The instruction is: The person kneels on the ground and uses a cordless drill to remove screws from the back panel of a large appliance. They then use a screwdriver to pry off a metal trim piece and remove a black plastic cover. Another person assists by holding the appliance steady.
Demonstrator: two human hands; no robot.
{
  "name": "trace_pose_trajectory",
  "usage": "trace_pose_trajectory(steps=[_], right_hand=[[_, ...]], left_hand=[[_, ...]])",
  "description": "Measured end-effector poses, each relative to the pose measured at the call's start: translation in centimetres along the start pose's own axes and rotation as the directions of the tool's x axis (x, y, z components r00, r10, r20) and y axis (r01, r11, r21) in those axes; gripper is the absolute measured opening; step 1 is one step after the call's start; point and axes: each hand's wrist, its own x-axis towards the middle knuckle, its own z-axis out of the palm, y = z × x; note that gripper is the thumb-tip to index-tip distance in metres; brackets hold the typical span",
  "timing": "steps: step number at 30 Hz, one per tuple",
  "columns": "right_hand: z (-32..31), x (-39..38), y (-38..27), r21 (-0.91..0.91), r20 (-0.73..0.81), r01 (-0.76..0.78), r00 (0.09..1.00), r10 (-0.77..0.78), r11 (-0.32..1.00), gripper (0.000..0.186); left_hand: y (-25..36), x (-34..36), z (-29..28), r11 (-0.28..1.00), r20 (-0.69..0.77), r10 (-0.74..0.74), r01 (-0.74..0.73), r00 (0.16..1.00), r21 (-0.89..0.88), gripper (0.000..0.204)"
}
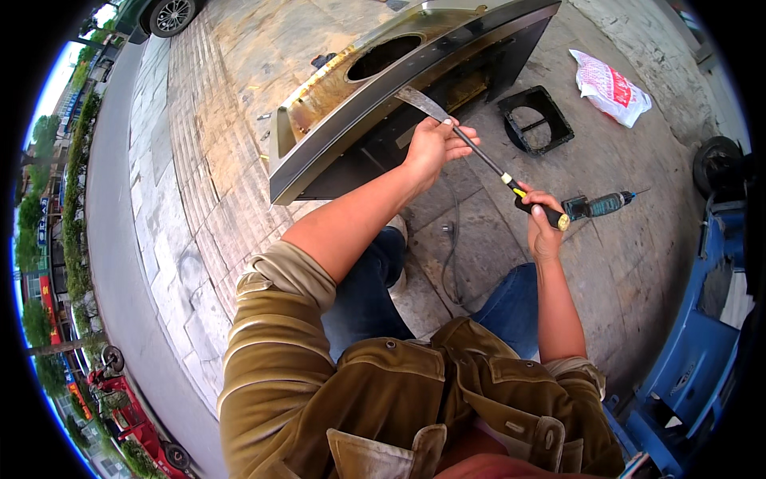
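A long-handled scraper [482, 155] runs between my two hands, its flat metal blade against the edge of a greasy range hood casing [335, 120]. My left hand [431, 150] is closed on the scraper near the blade, thumb across it and the other fingers reaching past the shaft. The black and yellow handle is wrapped by my right hand [544, 223]. The tilted metal casing has a round opening and brown grease on its upper face. Part of its inside lies in shadow.
Right of the casing lie a black square frame [536, 120] with a round hole, a white and red plastic bag [610, 88] and a teal power drill [598, 205]. A cable [456, 255] trails over the paving. Blue machinery [686, 359] stands at right; a red three-wheeler [128, 407] is beyond the road.
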Motion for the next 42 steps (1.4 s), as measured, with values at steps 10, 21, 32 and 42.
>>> trace_pose_trajectory(steps=[10,21,32,42], right_hand=[[2.4,4.9,-7.0,-0.17,0.227,0.184,0.963,-0.144,0.968,0.015],[12.9,10.7,-11.2,-0.589,0.269,0.042,0.952,0.147,0.807,0.006],[2.0,2.9,-8.6,-0.096,-0.01,-0.005,1.0,0.005,0.995,0.011],[0.2,-3.0,-5.2,0.424,-0.178,-0.097,0.966,0.188,0.9,0.017]], left_hand=[[2.3,-0.3,1.0,0.987,0.044,0.027,-0.02,0.999,-0.156,0.02],[3.2,1.8,-2.4,0.898,-0.138,-0.114,0.042,0.984,-0.439,0.024],[1.2,-1.4,1.7,0.965,0.137,-0.166,0.19,0.977,-0.182,0.024],[-1.8,-1.4,2.5,0.98,0.137,-0.196,0.19,0.971,0.054,0.016]])
